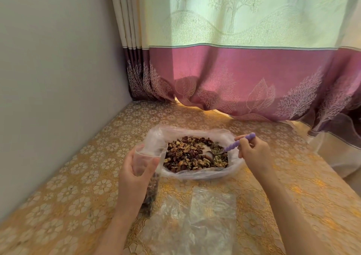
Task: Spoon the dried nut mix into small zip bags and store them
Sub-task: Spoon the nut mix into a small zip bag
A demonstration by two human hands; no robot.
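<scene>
Nut mix (192, 155) lies in a plastic-lined tray (197, 173) mid-surface (78, 176); right grip (254, 153) holds a spoon (237, 143) dipped in it. Left grip (134, 178) holds a part-filled zip bag (149, 168) just left of the tray. Empty bags (195, 221) lie before the tray, curtain (244, 78) behind.

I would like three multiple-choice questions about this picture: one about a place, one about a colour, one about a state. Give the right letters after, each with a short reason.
1. Where does the nut mix lie?
A. in a plastic-lined container on the table
B. loose on the tablecloth
C. in a glass jar

2. What colour is the spoon handle?
A. green
B. purple
C. red

3. What is the state of the small zip bag in the left hand?
A. sealed and empty
B. lying flat on the table
C. open at the top, partly filled

Answers:
1 A, clear plastic wraps around the heap.
2 B, the beaded handle in the right hand is purple.
3 C, its mouth gapes and nuts show low inside.
</scene>
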